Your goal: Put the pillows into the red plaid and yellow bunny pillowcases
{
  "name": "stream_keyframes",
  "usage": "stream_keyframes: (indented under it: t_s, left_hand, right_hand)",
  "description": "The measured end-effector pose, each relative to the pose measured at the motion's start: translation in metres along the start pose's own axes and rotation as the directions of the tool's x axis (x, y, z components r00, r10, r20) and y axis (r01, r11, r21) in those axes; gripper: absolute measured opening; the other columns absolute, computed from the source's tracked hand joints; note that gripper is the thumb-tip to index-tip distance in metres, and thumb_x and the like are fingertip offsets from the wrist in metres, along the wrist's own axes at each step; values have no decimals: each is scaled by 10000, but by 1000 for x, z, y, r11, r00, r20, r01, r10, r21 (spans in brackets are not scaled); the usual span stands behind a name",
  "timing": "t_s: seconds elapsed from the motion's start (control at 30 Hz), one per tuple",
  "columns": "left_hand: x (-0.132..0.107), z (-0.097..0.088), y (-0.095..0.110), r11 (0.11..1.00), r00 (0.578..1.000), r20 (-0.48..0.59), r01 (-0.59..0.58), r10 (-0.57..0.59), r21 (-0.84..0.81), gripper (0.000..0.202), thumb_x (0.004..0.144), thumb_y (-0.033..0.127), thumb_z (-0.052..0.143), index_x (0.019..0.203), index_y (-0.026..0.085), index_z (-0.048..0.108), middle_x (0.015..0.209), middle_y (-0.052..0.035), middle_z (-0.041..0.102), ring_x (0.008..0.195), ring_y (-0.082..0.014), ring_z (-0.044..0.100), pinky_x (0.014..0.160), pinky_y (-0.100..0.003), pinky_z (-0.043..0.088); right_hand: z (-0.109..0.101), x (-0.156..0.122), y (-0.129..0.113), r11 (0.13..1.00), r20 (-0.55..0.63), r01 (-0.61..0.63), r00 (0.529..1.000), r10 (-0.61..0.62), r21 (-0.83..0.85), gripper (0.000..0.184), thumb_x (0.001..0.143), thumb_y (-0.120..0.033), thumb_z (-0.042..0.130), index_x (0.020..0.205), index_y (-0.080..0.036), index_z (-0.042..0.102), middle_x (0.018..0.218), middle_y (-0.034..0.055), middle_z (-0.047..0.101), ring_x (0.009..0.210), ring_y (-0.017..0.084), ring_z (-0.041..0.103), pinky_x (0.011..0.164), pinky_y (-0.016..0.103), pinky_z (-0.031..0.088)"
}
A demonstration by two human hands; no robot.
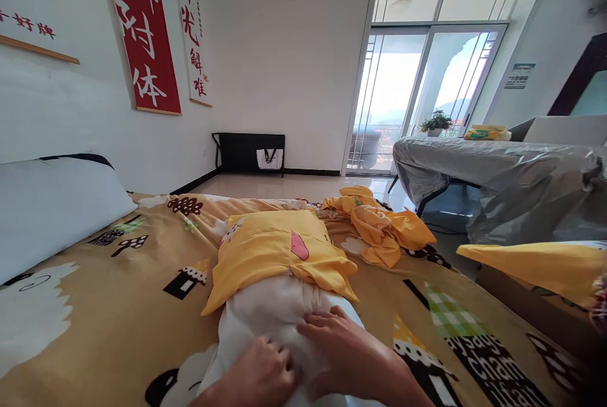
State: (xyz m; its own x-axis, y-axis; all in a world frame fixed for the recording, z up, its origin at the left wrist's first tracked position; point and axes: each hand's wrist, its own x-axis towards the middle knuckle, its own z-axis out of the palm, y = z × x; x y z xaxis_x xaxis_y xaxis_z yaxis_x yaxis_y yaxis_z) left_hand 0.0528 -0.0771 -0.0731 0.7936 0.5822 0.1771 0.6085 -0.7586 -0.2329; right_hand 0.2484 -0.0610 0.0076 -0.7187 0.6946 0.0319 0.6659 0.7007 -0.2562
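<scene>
A white pillow point(272, 306) lies on the patterned bedsheet point(128, 306), its far part inside a yellow pillowcase point(265, 242) with a pink patch. The pillowcase's near edge lies loosely across the pillow, with a corner sticking out on either side. My left hand point(258, 372) is closed, its curled fingers gripping the near part of the pillow. Beside it, my right hand point(353, 353) rests on the pillow's right side with fingers stretched out and slightly apart. The near end of the pillow is partly hidden under my hands.
Crumpled yellow cloth point(379, 224) lies on the bed beyond, to the right. Another white pillow point(57, 205) is at the left against the wall. Further yellow fabric point(540, 265) shows at the right edge. A plastic-covered table point(474, 157) stands behind, near glass doors.
</scene>
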Motion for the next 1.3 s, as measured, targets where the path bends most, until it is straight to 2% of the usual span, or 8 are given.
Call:
stream_keyframes:
  t_s: [0.2,0.3,0.47,0.67,0.93,1.1,1.17,1.3]
  left_hand:
    - [-7,-77,-25,989,933,-347,128,-97,69,159,901,104,456,839,164,590,760,-45,664,662,-193,595,626,-335,414]
    - [-8,-78,-22,994,922,-379,105,-83,36,186,908,88,414,868,153,583,744,-48,662,641,-195,593,629,-338,411]
    - [-13,-92,-21,984,919,-350,163,-180,-75,202,877,126,449,1032,148,577,801,-58,689,691,-220,631,669,-354,453]
    - [-54,-138,-28,968,902,-357,201,-242,-149,867,749,513,688,1465,266,265,1257,-115,629,1061,-291,620,878,-351,481]
    - [-40,-102,-47,903,874,-243,376,-420,-210,723,699,263,715,1365,197,439,1203,-125,650,1007,-308,633,851,-415,504]
    - [-4,-73,-54,828,858,-283,249,-429,-502,265,795,115,524,1017,188,648,1053,-99,674,984,-261,599,870,-413,479]
    - [-6,-66,-64,718,801,-365,113,-475,-687,178,821,152,502,895,183,662,971,-86,688,924,-235,613,830,-365,491]
    - [-24,-52,-85,422,519,-405,-92,-753,-902,172,804,263,555,660,183,606,667,-23,640,641,-178,582,598,-281,457]
  right_hand:
    - [46,1,-15,952,-281,183,927,-250,-245,537,881,-250,483,1402,-123,445,1380,206,499,1268,354,482,950,477,442]
    - [57,19,-25,976,-365,10,926,-91,-216,425,867,-169,423,1257,-104,579,1275,216,592,1164,349,567,930,462,431]
    - [28,36,-12,968,-165,-243,954,250,66,140,757,-160,525,776,-188,661,792,68,723,776,233,652,689,295,406]
    - [3,36,27,887,-364,-129,878,310,444,326,844,-366,477,594,-186,582,633,16,645,640,173,537,609,257,338]
    - [-4,38,41,682,-450,-14,742,497,731,394,716,-540,566,716,-172,706,757,54,707,740,243,576,695,315,409]
    - [-7,34,35,725,-442,8,797,411,689,382,774,-523,543,716,-181,703,773,56,708,782,254,603,729,338,443]
    - [-10,28,27,801,-422,27,860,286,598,348,820,-489,536,731,-191,693,906,69,715,870,252,615,792,342,450]
    - [-12,16,5,914,-291,-5,947,134,406,376,782,-419,648,1082,-191,645,1400,113,499,1235,290,484,1001,383,374]
